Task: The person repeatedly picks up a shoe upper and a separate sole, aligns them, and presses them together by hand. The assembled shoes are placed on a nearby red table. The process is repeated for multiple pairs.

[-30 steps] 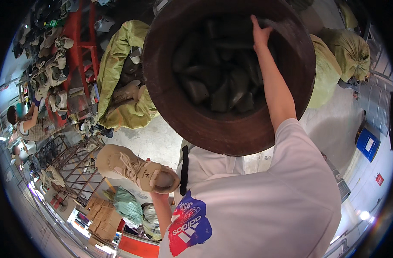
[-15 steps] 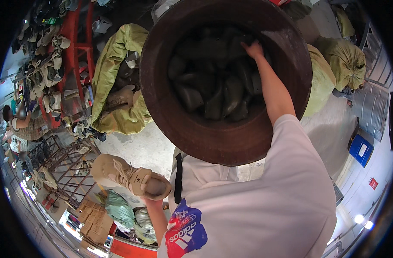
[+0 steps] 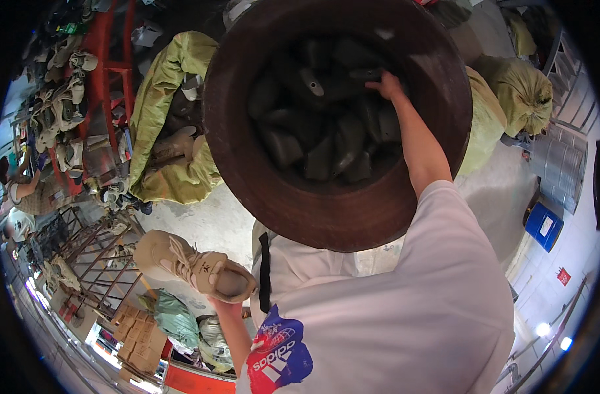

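A beige lace-up sneaker [image 3: 193,268] rests in my left hand [image 3: 226,307], its opening turned up and its toe pointing to the left. My fingers are mostly hidden under its heel. My right hand [image 3: 388,86] is reaching into a deep brown drum [image 3: 300,213], near the far right of its inside. A dark shoe last [image 3: 366,74] is at its fingertips, and the hand appears closed on it. Several dark shoe lasts [image 3: 347,141] lie jumbled in the shadowed drum; a pale end with a hole shows on another last [image 3: 311,82].
A yellow-green sack [image 3: 175,187] with shoes in it stands left of the drum. Tied sacks [image 3: 520,92] and a metal drum [image 3: 558,161] are on the right, near a blue barrel [image 3: 544,226]. Racks of shoes [image 3: 67,108] and another person [image 3: 25,190] are at the far left.
My right hand has shifted slightly within the drum, and lasts near it have moved, one now showing a pale holed end. My left hand still holds the sneaker, almost unmoved.
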`<move>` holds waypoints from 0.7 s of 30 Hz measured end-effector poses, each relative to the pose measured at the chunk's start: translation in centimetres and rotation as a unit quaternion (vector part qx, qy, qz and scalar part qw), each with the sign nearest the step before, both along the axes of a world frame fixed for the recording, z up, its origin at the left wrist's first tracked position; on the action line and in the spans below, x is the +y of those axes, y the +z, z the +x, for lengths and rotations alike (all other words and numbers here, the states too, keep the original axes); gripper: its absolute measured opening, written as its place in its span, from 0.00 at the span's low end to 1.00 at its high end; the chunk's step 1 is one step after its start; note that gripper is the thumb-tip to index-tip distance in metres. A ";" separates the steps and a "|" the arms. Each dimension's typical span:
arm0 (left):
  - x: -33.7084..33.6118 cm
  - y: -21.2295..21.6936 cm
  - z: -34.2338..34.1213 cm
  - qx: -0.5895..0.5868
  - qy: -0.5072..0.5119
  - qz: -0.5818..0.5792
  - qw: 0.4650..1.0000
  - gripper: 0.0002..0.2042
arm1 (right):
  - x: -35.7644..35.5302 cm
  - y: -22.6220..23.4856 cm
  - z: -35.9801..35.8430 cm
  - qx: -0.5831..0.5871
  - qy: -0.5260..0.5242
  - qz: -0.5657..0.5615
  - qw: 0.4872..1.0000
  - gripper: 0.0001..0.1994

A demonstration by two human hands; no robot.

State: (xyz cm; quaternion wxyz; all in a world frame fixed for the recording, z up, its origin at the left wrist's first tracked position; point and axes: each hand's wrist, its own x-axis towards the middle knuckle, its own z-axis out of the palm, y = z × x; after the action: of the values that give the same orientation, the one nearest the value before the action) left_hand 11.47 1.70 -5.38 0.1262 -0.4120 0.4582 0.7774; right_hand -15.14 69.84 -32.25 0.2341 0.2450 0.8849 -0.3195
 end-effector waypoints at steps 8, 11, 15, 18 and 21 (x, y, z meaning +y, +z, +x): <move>2.5 0.9 -2.4 0.014 -0.077 -0.076 0.994 0.27 | -0.9 4.8 0.7 -0.093 0.076 -0.011 0.993 0.33; 1.5 0.6 -2.0 0.057 -0.242 -0.246 0.937 0.29 | -1.9 5.6 0.7 -0.106 0.089 -0.004 0.990 0.36; 1.2 0.0 -1.8 0.033 -0.147 -0.133 0.980 0.31 | -4.9 3.3 0.4 0.138 0.095 0.064 0.984 0.39; 1.5 0.3 -1.6 0.011 -0.019 0.038 0.999 0.33 | -11.1 5.2 -2.5 0.187 0.148 0.131 0.962 0.43; 0.1 -0.7 0.3 0.018 -0.008 0.042 0.999 0.34 | -16.4 5.8 -4.8 0.125 0.111 0.003 0.986 0.43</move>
State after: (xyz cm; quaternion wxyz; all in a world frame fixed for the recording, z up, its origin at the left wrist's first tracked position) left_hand 11.78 1.81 -6.10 0.1409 -0.3884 0.4309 0.8022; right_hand -19.93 53.39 -26.46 0.1549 0.1042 0.9300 -0.3166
